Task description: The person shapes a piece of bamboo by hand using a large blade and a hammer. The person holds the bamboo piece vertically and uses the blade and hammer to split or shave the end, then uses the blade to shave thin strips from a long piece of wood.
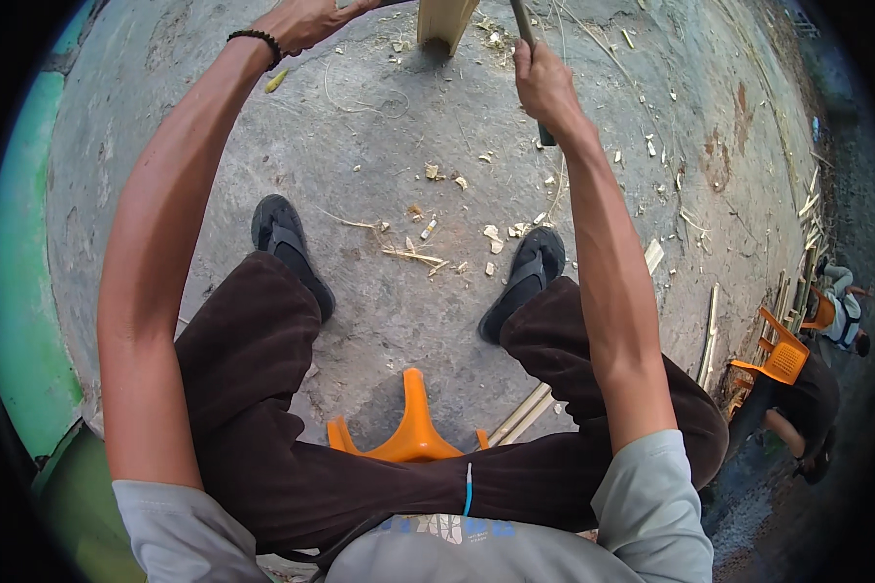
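Note:
My right hand [546,89] is closed round a dark, stick-like tool [522,21]. The tool's upper end runs out of view at the top, and its lower end shows below my fist. My left hand [306,21], with a dark beaded bracelet at the wrist, reaches to the top edge. Its fingers are closed at a thin dark piece [396,2] that is mostly cut off. Between my hands, a pale split bamboo or wood piece [445,21] stands with its lower end on the concrete.
Shavings and chips [433,173] litter the concrete floor [389,107] between my sandalled feet. An orange plastic stool [413,428] is beneath me. Pale strips [525,413] lie beside it. At the right are orange chairs [786,360], bamboo strips and other people [841,311]. A green wall [29,272] borders the left.

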